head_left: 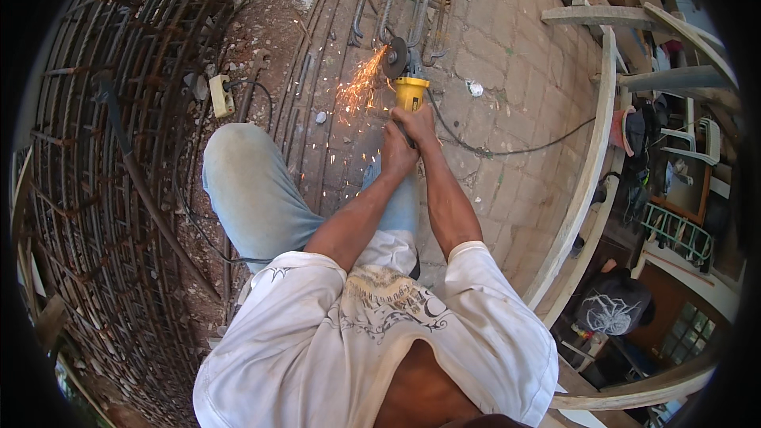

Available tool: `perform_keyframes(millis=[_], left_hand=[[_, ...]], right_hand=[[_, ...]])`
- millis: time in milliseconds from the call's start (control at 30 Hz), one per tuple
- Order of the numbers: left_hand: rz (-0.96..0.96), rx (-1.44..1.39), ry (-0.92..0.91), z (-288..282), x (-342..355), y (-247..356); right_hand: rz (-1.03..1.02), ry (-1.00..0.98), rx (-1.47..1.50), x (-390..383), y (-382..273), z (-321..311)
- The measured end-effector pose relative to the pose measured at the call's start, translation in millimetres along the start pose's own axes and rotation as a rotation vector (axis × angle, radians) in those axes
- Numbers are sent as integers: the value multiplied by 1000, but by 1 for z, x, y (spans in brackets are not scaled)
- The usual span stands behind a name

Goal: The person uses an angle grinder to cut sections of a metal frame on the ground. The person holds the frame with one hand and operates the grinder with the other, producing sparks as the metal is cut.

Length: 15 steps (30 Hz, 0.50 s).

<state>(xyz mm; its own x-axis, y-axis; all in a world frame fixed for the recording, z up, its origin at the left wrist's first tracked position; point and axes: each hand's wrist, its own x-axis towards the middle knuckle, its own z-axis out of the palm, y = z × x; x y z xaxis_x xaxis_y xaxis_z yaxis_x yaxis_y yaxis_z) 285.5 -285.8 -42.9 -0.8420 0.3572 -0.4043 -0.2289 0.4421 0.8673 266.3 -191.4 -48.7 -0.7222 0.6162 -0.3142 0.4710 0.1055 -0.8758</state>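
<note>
A yellow angle grinder [411, 92] is held out in front of me, its dark cutting disc [394, 59] at the near ends of a rebar cage [388, 1]. Orange sparks [361, 85] spray from the disc toward the left and down. My right hand [417, 122] is wrapped round the grinder just behind its yellow housing. Closer to me, my left hand [399, 148] is closed on the rear of the grinder's body. Most of the handle is hidden by my fingers. The exact spot where the disc meets the steel is hard to make out.
Stacked rusty rebar mesh [103, 150] fills the left side, with a long metal bar [154, 202] leaning there. A cream socket block [221, 96] lies near my knee. The black cord [507, 152] crosses the paving. Wooden rails [590, 166] and another person [614, 301] are at right.
</note>
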Motion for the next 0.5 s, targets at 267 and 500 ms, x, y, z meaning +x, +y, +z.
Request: perform_keyframes(millis=[267,500], left_hand=[[-17,54,-16,-3,2,-3],[21,131,-66,-22,-8,-9]], right_hand=[[-62,-98,22,8,9,2],[45,56,39,-15,7,16]])
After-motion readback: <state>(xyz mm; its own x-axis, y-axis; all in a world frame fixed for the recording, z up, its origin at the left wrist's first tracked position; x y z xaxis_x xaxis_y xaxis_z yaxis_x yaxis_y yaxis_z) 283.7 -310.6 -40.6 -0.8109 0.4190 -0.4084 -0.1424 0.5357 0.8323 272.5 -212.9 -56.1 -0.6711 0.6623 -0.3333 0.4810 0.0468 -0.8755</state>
